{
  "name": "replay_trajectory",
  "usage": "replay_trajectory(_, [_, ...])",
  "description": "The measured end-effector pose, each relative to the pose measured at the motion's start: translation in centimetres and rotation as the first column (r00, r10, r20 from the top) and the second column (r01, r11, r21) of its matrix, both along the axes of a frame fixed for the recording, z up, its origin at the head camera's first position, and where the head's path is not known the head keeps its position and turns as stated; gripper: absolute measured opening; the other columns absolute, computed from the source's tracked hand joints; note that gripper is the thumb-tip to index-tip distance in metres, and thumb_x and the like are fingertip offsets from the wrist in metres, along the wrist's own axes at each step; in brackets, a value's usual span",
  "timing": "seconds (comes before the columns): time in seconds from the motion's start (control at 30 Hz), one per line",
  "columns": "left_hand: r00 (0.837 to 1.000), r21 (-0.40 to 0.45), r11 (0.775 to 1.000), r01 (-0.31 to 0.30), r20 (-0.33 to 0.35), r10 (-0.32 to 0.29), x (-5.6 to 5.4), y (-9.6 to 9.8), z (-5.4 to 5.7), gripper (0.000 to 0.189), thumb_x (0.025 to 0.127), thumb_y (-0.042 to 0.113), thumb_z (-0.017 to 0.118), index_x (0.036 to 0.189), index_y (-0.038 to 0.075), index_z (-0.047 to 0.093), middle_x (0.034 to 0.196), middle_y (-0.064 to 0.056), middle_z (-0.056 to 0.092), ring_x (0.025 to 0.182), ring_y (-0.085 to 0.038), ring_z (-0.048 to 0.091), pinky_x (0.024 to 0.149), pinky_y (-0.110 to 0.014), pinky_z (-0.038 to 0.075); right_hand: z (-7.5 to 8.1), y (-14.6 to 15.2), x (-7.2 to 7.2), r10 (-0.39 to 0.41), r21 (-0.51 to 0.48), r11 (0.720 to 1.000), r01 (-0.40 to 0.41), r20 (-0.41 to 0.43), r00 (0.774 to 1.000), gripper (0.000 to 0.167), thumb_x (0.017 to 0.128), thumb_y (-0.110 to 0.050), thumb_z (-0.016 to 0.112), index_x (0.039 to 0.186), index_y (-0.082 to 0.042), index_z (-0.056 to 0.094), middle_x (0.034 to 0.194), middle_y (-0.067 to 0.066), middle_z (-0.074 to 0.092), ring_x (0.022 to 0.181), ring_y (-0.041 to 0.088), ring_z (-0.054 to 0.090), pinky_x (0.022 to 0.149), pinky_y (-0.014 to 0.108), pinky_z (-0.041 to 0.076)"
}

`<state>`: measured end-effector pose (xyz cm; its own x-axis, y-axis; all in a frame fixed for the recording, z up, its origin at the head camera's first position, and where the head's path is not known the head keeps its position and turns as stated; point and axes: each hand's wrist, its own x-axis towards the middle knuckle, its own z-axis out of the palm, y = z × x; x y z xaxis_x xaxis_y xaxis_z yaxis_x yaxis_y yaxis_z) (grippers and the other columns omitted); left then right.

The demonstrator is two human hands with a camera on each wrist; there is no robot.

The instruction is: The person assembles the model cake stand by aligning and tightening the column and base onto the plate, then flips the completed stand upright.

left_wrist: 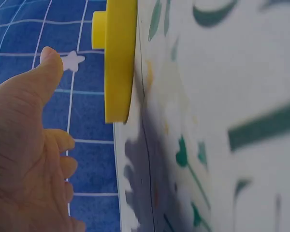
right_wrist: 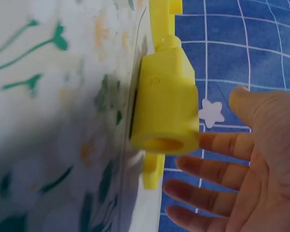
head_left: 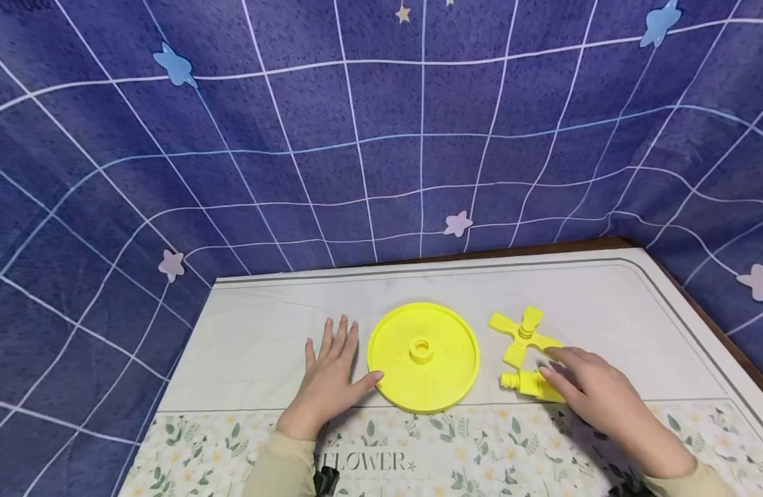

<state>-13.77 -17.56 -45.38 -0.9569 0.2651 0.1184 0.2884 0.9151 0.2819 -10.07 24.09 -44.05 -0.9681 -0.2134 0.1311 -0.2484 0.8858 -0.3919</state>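
A round yellow disc (head_left: 425, 381) with a raised rim and a hollow centre hub lies on the table. Just left of it, my left hand (head_left: 330, 384) has spread fingers, its thumb tip close to the rim. The left wrist view shows this hand (left_wrist: 26, 154) apart from the disc (left_wrist: 120, 67). Right of the disc lie a yellow four-armed cross piece (head_left: 523, 338) with a threaded stub, and a yellow block with a threaded end (head_left: 529, 384). My right hand (head_left: 599, 392) hovers over both, fingers extended and holding nothing. In the right wrist view the block (right_wrist: 165, 106) shows a round hole in its near end.
A pale cloth with a printed flower band (head_left: 412, 449) covers the table. A blue curtain (head_left: 381, 166) with a grid and stars hangs behind and on both sides. The table's brown edge (head_left: 717, 310) shows at the right.
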Motion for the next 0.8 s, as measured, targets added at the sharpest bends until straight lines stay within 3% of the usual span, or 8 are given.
replay_trajectory(0.1, [0.999, -0.006, 1.0, 0.026, 0.044, -0.026, -0.3, 0.4, -0.3, 0.095, 0.086, 0.067, 0.055, 0.155, 0.01, 0.026, 0.162, -0.014, 0.012, 0.148, -0.035, -0.003, 0.11, -0.069, 0.004, -0.1, 0.6, 0.3, 0.019, -0.013, 1.0, -0.017, 0.088, 0.996, 0.054, 0.093, -0.046, 0.062, 0.126, -0.002, 0.063, 0.102, 0.008, 0.069, 0.088, 0.024, 0.065, 0.071, 0.046, 0.052])
replay_trajectory(0.23, [0.991, -0.017, 0.998, 0.054, 0.12, -0.052, -0.6, 0.8, -0.6, 0.094, 0.085, 0.068, 0.055, 0.155, 0.013, 0.027, 0.161, -0.016, 0.012, 0.148, -0.037, -0.003, 0.11, -0.069, 0.006, -0.6, 1.2, 0.5, 0.035, -0.008, 0.999, -0.034, 0.152, 0.988, 0.064, 0.082, -0.049, 0.074, 0.125, -0.003, 0.062, 0.091, -0.006, 0.064, 0.074, 0.006, 0.055, 0.061, 0.033, 0.046])
replay_trajectory(0.37, [0.98, -0.017, 0.996, 0.084, 0.184, -0.079, -0.6, 1.4, -0.6, 0.099, 0.084, 0.069, 0.056, 0.156, 0.01, 0.023, 0.161, -0.015, 0.012, 0.148, -0.035, -0.003, 0.112, -0.066, 0.005, -1.1, 1.5, 0.5, 0.038, -0.004, 0.999, -0.038, 0.167, 0.985, 0.07, 0.073, -0.045, 0.082, 0.125, -0.003, 0.062, 0.103, 0.002, 0.067, 0.087, 0.017, 0.063, 0.071, 0.041, 0.052])
replay_trajectory(0.5, [0.97, -0.005, 0.994, 0.112, 0.219, -0.108, -0.6, 1.8, -0.6, 0.106, 0.082, 0.071, 0.058, 0.155, 0.005, 0.021, 0.162, -0.015, 0.011, 0.148, -0.034, -0.002, 0.113, -0.064, 0.006, -1.5, 1.6, 0.6, 0.035, 0.004, 0.999, -0.036, 0.163, 0.986, 0.068, 0.07, -0.041, 0.085, 0.124, -0.004, 0.064, 0.108, 0.006, 0.068, 0.097, 0.03, 0.064, 0.079, 0.051, 0.052])
replay_trajectory(0.8, [0.963, -0.005, 0.993, 0.121, 0.242, -0.116, -0.6, 2.0, -0.8, 0.12, 0.075, 0.074, 0.063, 0.155, 0.0, 0.012, 0.162, -0.016, 0.008, 0.149, -0.032, -0.002, 0.114, -0.062, 0.006, -1.7, 1.4, 0.4, 0.017, 0.004, 1.0, -0.018, 0.146, 0.989, 0.054, 0.069, -0.032, 0.087, 0.115, -0.008, 0.069, 0.101, 0.0, 0.068, 0.091, 0.024, 0.063, 0.077, 0.049, 0.052])
